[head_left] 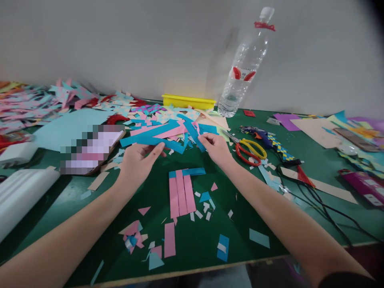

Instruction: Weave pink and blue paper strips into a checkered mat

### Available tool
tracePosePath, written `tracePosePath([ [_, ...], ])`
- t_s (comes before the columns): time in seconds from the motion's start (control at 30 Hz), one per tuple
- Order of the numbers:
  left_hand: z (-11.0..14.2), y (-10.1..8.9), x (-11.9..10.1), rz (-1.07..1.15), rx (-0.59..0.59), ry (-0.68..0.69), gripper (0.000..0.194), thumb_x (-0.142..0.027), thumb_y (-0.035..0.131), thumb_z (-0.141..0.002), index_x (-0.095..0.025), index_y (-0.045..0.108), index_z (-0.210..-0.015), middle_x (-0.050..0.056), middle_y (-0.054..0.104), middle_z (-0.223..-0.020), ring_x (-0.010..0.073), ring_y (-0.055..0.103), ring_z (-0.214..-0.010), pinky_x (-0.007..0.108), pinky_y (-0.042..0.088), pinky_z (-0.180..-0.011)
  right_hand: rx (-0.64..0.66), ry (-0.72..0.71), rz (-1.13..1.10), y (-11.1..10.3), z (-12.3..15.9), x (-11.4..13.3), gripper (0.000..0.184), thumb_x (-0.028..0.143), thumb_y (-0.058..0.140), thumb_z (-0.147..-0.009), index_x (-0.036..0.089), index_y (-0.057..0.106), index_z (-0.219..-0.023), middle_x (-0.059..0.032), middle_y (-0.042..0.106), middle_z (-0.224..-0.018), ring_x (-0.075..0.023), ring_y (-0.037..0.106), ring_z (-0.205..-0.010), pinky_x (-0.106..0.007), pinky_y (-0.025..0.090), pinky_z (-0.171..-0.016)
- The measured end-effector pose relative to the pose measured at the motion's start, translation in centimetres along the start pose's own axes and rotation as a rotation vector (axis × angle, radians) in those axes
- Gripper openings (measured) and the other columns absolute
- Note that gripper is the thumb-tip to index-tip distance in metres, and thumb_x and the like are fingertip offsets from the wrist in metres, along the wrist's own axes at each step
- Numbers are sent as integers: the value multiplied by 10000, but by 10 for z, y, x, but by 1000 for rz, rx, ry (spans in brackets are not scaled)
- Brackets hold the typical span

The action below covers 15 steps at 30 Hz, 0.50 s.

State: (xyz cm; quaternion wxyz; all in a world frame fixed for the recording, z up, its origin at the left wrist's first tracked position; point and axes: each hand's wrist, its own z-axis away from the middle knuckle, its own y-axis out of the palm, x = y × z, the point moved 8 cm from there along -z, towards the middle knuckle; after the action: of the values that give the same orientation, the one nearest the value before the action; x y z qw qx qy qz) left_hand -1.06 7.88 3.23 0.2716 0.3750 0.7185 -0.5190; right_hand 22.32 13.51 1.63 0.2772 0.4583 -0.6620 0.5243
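My left hand (138, 159) pinches one end of a long blue paper strip (153, 142) that lies across a heap of blue and pink strips (174, 128). My right hand (216, 148) pinches a shorter blue strip (196, 139) at the heap's right side. Just below both hands, three pink strips with a blue strip woven across their top (182, 192) lie flat on the green table (210, 240). Small paper offcuts are scattered around them.
Red and yellow scissors (250, 151) lie right of my right hand. A clear water bottle (244, 66) and a yellow tray (188, 101) stand by the wall. Woven paper pieces (45, 100) pile up at the left; black cables (324, 204) and coloured sheets lie at the right.
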Motion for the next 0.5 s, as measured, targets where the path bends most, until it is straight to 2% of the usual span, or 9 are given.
tracePosePath([
  [0.13,-1,-6,3,49,-86,-38,294,-476,617,-879,-227,699,-745,26,738,-824,241,691,-877,347,557,-770,35,-131,332,-1,2,4,278,351,508,-927,164,714,-926,-63,726,-878,-214,636,-828,-341,455,-800],
  [0.27,-2,-9,-3,183,-106,-38,202,-404,689,-842,-209,704,-893,8,735,-859,196,683,-850,325,552,-801,-20,-232,626,0,9,7,335,293,530,-911,154,621,-1202,-135,655,-1228,-304,561,-1139,-450,381,-988],
  [0.37,-3,-9,-10,212,-79,-24,176,-357,696,-849,-201,718,-928,-7,711,-794,169,673,-785,302,542,-767,-25,-309,693,5,16,14,367,283,503,-924,154,560,-1262,-140,603,-1309,-305,519,-1215,-460,345,-1028],
  [0.43,-4,-13,-13,273,-103,-37,144,-325,684,-862,-201,711,-930,-24,701,-769,141,667,-688,292,542,-722,-7,-361,698,9,19,18,355,273,474,-938,154,548,-1264,-137,607,-1297,-291,521,-1221,-453,331,-1043],
  [0.5,-5,-16,-17,323,-128,-39,113,-291,679,-867,-190,689,-915,-28,702,-773,134,681,-677,297,549,-760,5,-394,689,11,21,20,343,262,460,-940,164,544,-1258,-132,609,-1292,-282,526,-1219,-447,322,-1054],
])
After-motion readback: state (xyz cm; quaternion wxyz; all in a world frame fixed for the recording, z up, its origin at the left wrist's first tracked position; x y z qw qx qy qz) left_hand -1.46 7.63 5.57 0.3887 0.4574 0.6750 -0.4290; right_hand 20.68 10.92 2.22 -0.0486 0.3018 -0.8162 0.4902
